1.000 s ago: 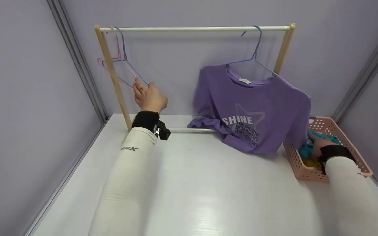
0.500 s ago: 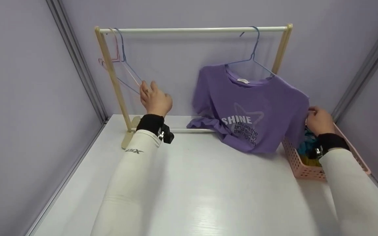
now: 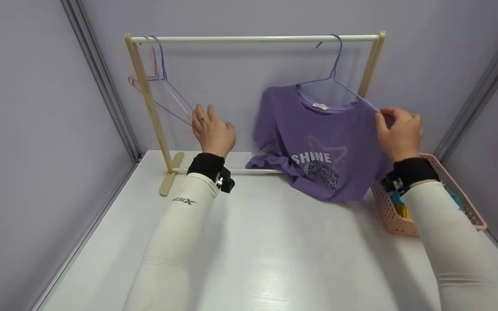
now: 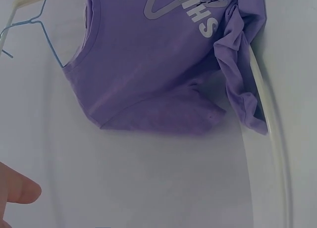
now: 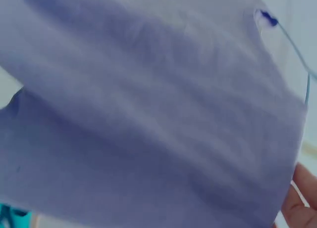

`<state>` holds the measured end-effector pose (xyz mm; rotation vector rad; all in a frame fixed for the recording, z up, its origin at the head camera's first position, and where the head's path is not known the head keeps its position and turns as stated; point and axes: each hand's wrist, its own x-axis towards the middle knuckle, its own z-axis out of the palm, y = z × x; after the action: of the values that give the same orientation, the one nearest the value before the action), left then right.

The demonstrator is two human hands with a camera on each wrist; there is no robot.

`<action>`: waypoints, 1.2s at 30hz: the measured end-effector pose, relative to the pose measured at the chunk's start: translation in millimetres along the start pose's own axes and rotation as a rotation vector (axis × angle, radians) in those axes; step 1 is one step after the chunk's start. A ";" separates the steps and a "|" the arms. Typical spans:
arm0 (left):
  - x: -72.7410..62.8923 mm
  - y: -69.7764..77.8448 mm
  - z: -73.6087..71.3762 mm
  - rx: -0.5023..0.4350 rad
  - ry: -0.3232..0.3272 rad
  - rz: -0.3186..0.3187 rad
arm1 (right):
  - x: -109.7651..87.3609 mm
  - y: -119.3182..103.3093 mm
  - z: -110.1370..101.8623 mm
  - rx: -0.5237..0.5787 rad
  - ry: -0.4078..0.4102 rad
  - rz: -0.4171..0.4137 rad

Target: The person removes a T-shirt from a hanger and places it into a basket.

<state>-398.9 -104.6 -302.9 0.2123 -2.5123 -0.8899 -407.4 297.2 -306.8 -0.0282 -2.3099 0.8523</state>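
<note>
A purple T-shirt (image 3: 322, 142) with white "SHINE" lettering hangs on a blue hanger (image 3: 334, 74) near the right end of the rack's top bar. At its right shoulder my right hand (image 3: 401, 131) pinches the fabric between thumb and fingers; the right wrist view shows fingertips (image 5: 303, 201) at the shirt's edge. Over on the left, a second blue hanger (image 3: 177, 91) and a pink hanger (image 3: 154, 69) hang on the bar. My left hand (image 3: 214, 131) is raised beside their lower right corners, fingers relaxed and apart, hiding those corners. Only its thumb (image 4: 22, 187) shows in the left wrist view.
The rack has wooden side posts (image 3: 151, 108) and a white top bar (image 3: 249, 39). A pink perforated basket (image 3: 398, 224) with teal and yellow cloth stands at the right, partly behind my right arm. Walls enclose the white table (image 3: 257, 246).
My right hand has come up out of the basket to the T-shirt's shoulder and now pinches it. The left hand has drifted a little to the right along the hangers.
</note>
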 end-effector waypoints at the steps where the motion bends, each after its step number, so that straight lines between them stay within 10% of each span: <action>1: -0.8 1.4 1.4 0.002 0.000 0.008 | -0.8 -4.2 2.1 -0.031 -0.016 -0.002; 8: -6.3 4.9 12.3 0.004 -0.004 0.051 | -5.1 -23.9 18.4 -0.106 -0.045 -0.007; 22: -10.4 17.4 11.0 -0.062 -0.012 0.110 | -3.3 -54.3 6.8 0.047 0.160 -0.059; 36: -17.1 44.5 -17.9 -0.346 0.170 0.339 | -39.5 -65.9 -36.1 0.282 0.207 -0.225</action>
<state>-375.0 -74.9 -269.1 -0.2337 -2.1102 -1.0893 -342.1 256.6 -270.8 0.2496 -1.9407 0.9988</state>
